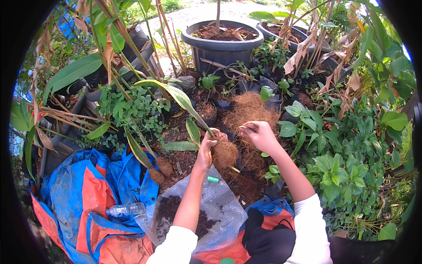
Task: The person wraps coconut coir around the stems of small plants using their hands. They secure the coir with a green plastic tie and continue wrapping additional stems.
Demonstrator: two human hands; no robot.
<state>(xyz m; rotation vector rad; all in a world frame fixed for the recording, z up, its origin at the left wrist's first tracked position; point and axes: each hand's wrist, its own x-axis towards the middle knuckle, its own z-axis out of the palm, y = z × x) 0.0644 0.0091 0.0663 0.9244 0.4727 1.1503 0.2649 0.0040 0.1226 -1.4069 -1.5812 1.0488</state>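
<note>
My left hand point(207, 150) grips a snake plant point(186, 104) at the base of its leaf. Brown coconut fibre wraps its roots into a round ball point(225, 153), which hangs beside my fingers. To the right, my right hand point(260, 134) is raised with thumb and fingertips pinched together; whether a fine thread or fibre is between them cannot be made out. Just behind it lies a heap of loose coconut fibre point(252, 109). Below the ball, a green thread spool point(213, 179) rests on a clear plastic sheet point(227, 206), which also carries dark soil point(168, 211).
Two smaller fibre-wrapped root balls point(156, 176) with leaves lie left of the sheet. A blue and orange tarpaulin point(95, 194) is bunched there, with a plastic bottle point(126, 210) on it. Large black pots point(222, 49) stand behind; leafy plants point(343, 175) crowd the right.
</note>
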